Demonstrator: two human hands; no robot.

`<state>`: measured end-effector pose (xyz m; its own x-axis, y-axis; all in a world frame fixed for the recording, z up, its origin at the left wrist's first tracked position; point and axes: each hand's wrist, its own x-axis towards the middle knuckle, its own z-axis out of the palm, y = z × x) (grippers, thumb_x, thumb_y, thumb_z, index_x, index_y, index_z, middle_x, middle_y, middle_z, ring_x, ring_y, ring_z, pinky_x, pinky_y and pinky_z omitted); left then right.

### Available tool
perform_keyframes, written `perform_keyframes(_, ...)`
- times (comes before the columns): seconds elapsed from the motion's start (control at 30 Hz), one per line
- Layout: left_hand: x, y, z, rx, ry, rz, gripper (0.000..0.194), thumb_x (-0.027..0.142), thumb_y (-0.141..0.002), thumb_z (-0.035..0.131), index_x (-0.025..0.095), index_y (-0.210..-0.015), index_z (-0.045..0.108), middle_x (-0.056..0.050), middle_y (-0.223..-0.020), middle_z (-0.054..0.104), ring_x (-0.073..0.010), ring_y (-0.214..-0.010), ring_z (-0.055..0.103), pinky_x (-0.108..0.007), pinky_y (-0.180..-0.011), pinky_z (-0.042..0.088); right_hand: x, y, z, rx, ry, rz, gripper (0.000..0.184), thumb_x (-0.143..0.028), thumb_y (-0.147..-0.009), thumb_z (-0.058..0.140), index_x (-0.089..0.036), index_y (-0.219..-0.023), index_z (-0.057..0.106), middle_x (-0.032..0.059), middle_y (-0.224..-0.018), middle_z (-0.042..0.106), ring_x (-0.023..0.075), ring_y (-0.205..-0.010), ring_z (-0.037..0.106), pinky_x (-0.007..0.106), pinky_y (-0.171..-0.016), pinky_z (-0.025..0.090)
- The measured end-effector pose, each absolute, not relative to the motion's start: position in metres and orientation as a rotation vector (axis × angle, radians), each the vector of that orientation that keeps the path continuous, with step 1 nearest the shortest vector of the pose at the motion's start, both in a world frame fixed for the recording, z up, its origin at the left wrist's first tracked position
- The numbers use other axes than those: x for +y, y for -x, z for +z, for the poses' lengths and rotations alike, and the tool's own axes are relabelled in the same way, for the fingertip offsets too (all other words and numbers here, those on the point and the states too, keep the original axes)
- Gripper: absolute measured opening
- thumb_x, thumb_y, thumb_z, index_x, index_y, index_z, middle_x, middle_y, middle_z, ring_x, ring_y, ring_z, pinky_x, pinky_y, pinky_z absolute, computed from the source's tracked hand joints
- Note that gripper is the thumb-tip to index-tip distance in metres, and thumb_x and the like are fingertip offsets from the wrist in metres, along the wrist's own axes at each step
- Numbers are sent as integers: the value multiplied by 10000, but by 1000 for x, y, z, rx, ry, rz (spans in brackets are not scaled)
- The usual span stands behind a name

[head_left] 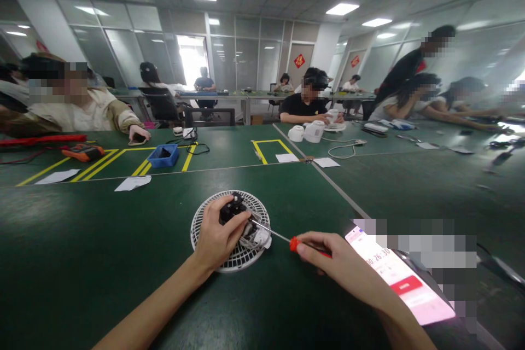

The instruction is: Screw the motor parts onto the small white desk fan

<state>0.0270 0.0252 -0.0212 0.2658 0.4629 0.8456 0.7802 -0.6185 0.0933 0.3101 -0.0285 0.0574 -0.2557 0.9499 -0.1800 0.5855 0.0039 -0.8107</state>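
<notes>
A round white fan grille lies flat on the green table in front of me. On it sits a black motor-like part with white wires and a white plastic piece beside it. My left hand is closed around the black part, thumb and fingers on its sides. In my right hand is a screwdriver with a red handle. Its metal shaft points left, and the tip reaches the black part near my left thumb, where the exact contact is hidden.
A lit phone lies right of my right hand. Farther off are a blue bin, an orange multimeter, white housings, a white cable and paper slips. Several people sit at tables beyond; one person stands at right.
</notes>
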Motion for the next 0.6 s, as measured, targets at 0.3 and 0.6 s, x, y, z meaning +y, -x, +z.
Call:
perform_keyframes(0.3, 25, -27, -23, -1137, 2182, -1297, 270, 202, -921, 654, 298, -1170, 697, -99, -1382, 470, -295, -1270, 529, -534, -1044, 532, -30, -314, 56, -1819, 1598, 1169, 310, -508, -889, 684, -201, -935, 690, 5, -813, 650, 169, -714, 596, 264, -615, 443)
perform_keyframes(0.6, 25, -26, -24, -1134, 2189, -1317, 276, 187, -908, 672, 288, -1163, 700, -100, -1390, 474, -298, -1283, 531, -530, -1067, 521, -33, -311, 60, -1828, 1549, 1161, 361, -464, -865, 694, -229, -1135, 646, 2, -915, 621, 157, -710, 590, 273, -632, 457)
